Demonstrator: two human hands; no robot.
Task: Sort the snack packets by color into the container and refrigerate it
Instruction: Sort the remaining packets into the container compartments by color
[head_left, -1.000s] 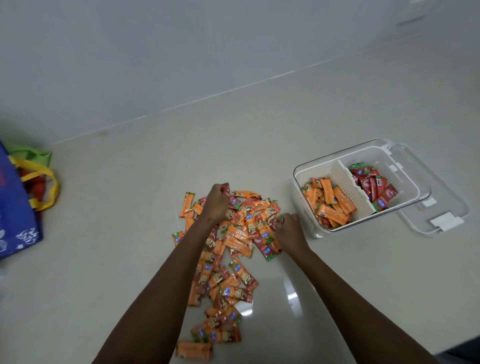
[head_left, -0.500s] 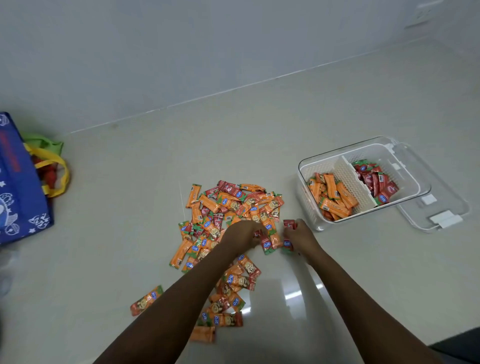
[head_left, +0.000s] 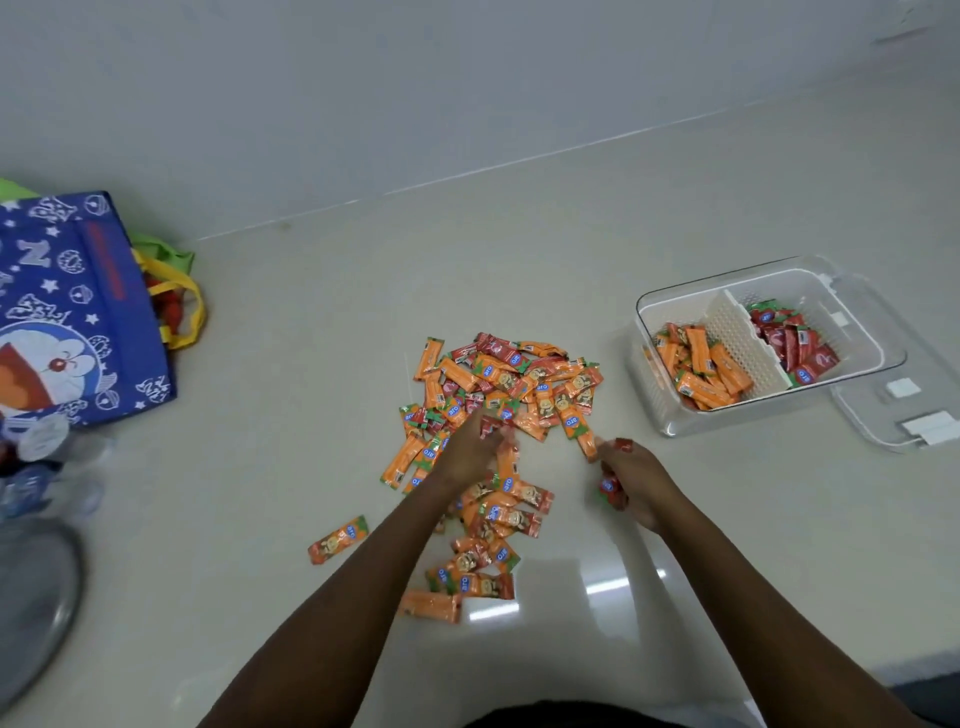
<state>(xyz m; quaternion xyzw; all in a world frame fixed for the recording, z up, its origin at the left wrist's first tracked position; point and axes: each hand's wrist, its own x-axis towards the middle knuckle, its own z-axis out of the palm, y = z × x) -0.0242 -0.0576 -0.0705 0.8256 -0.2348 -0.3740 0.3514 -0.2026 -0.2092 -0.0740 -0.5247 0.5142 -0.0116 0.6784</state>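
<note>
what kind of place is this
Probably a room in a home, with the sorting done on a glossy tiled floor by a plain wall. A cartoon shopping bag and a divided fridge container sit on it.

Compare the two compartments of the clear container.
The left compartment holds orange packets; the right compartment holds red packets. The orange ones lie nearer the pile on the floor, the red ones nearer the lid. Both share one perforated white divider.
</note>
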